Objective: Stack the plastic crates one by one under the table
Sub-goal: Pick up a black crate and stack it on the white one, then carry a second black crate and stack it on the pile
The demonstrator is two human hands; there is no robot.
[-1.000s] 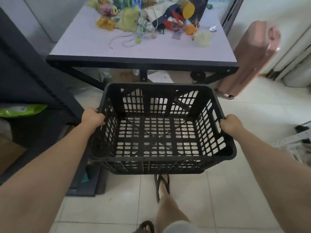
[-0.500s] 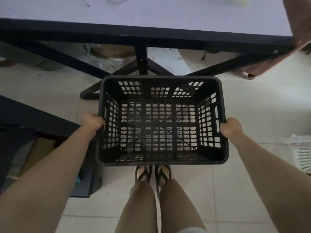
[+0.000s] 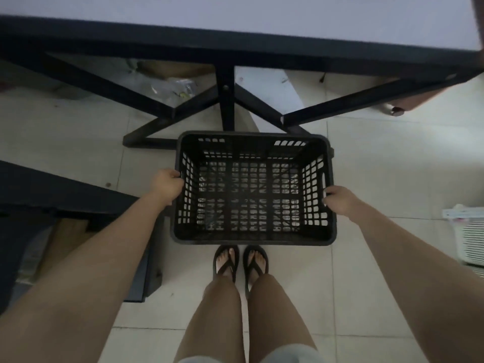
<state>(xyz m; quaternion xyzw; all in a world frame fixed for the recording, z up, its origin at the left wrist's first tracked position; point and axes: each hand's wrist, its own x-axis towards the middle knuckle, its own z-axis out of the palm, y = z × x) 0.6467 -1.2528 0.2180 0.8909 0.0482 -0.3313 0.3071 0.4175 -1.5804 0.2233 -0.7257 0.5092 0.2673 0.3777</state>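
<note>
A black plastic crate [image 3: 252, 238] with slotted walls and floor sits low over the tiled floor, just in front of my sandalled feet and directly before the table's black centre leg. My left hand [image 3: 167, 185] grips the crate's left rim. My right hand [image 3: 337, 199] grips the right rim beside the handle slot. The crate holds nothing. Whether its base touches the floor I cannot tell. The table [image 3: 235, 11] has a pale top and a black frame [image 3: 225, 103] with slanted braces, and fills the top of the view.
Under the table lie a clear plastic bag [image 3: 172, 89], a brown cardboard piece [image 3: 172, 68] and a white sheet [image 3: 275, 93]. A dark shelf unit [image 3: 65, 195] stands at the left. A white slatted object [image 3: 468, 239] is at the right edge; a pink suitcase wheel [image 3: 395, 110] shows at upper right.
The crate has gone down from waist height toward the floor in front of the table leg, both hands keeping their grip. My view has tipped downward, so the tabletop items have left the frame.
</note>
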